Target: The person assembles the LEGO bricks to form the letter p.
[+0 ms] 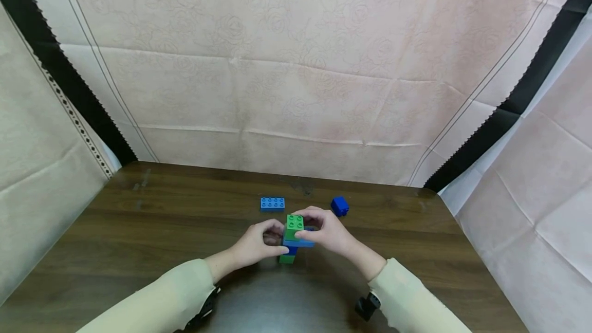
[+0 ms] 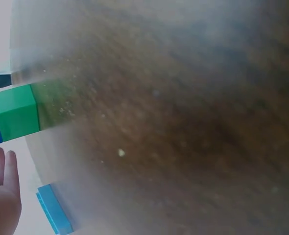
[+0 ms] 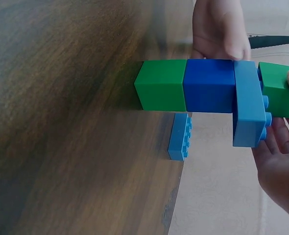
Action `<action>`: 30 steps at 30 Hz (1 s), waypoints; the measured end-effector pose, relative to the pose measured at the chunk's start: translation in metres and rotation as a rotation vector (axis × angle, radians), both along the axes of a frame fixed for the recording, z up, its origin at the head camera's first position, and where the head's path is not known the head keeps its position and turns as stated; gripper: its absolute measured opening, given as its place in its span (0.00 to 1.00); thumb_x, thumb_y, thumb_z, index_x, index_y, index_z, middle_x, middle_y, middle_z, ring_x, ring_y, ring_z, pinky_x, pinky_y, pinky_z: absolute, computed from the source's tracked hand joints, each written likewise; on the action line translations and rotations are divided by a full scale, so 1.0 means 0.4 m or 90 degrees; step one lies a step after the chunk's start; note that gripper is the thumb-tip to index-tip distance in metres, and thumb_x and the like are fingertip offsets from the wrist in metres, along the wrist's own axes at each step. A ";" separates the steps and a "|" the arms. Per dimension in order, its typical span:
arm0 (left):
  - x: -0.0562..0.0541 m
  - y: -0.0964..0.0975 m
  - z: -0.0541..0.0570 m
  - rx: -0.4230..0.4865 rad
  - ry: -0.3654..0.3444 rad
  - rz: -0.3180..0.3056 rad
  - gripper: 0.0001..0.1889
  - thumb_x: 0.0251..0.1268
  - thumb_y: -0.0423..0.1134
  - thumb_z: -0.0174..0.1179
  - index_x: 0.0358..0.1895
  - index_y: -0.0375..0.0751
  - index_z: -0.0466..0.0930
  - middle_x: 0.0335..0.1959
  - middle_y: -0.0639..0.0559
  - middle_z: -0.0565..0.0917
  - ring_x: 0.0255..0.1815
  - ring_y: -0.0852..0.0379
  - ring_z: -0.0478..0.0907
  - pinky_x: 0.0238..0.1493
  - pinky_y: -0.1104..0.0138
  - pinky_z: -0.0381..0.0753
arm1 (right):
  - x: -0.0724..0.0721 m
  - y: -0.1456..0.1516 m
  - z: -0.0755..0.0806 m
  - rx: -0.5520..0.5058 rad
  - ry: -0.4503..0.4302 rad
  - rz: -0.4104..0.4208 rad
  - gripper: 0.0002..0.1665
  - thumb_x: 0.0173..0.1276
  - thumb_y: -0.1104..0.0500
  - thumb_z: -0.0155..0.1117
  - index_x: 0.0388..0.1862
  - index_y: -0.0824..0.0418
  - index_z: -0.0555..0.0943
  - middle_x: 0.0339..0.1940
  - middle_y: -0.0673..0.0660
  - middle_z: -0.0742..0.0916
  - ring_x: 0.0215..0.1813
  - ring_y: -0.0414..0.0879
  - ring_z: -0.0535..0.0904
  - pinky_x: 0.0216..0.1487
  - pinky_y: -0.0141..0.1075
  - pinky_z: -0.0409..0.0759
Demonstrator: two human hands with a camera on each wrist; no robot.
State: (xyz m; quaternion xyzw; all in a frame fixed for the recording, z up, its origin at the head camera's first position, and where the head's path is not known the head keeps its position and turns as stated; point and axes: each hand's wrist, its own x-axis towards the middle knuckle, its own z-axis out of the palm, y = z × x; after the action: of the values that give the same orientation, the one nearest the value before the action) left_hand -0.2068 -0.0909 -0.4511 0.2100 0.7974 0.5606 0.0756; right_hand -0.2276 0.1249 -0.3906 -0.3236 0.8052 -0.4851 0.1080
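Observation:
A stack of toy building bricks stands on the table, a green brick (image 3: 161,85) at its base and a dark blue brick (image 3: 209,85) above that. Across the top lies a long light blue brick (image 3: 248,105), sticking out to one side with studs showing. My right hand (image 1: 330,230) pinches another green brick (image 1: 294,226) between thumb and fingers, right over the light blue one. From the left, my left hand (image 1: 256,243) holds the stack about the dark blue brick, thumb in front and fingers behind. The left wrist view shows those fingers (image 2: 10,171) beside the stack.
Behind the stack lies a separate light blue brick (image 1: 272,204), studs facing up in the head view. A loose dark blue brick (image 1: 339,206) rests farther right, near the back of the brown table (image 1: 185,204). Pale patterned cloth (image 1: 277,96) hangs beyond the table's back edge.

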 end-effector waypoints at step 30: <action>-0.008 0.004 0.016 0.000 0.024 0.028 0.17 0.54 0.42 0.68 0.47 0.41 0.79 0.42 0.50 0.83 0.44 0.58 0.79 0.49 0.66 0.80 | 0.001 -0.003 -0.001 0.019 0.016 0.003 0.22 0.62 0.58 0.66 0.55 0.62 0.78 0.47 0.59 0.81 0.47 0.47 0.78 0.49 0.32 0.80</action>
State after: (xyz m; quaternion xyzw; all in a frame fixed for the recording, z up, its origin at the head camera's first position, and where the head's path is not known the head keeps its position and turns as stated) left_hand -0.2099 -0.0895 -0.4448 0.2031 0.8029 0.5583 0.0485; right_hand -0.2274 0.1237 -0.3911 -0.3299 0.8130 -0.4683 0.1038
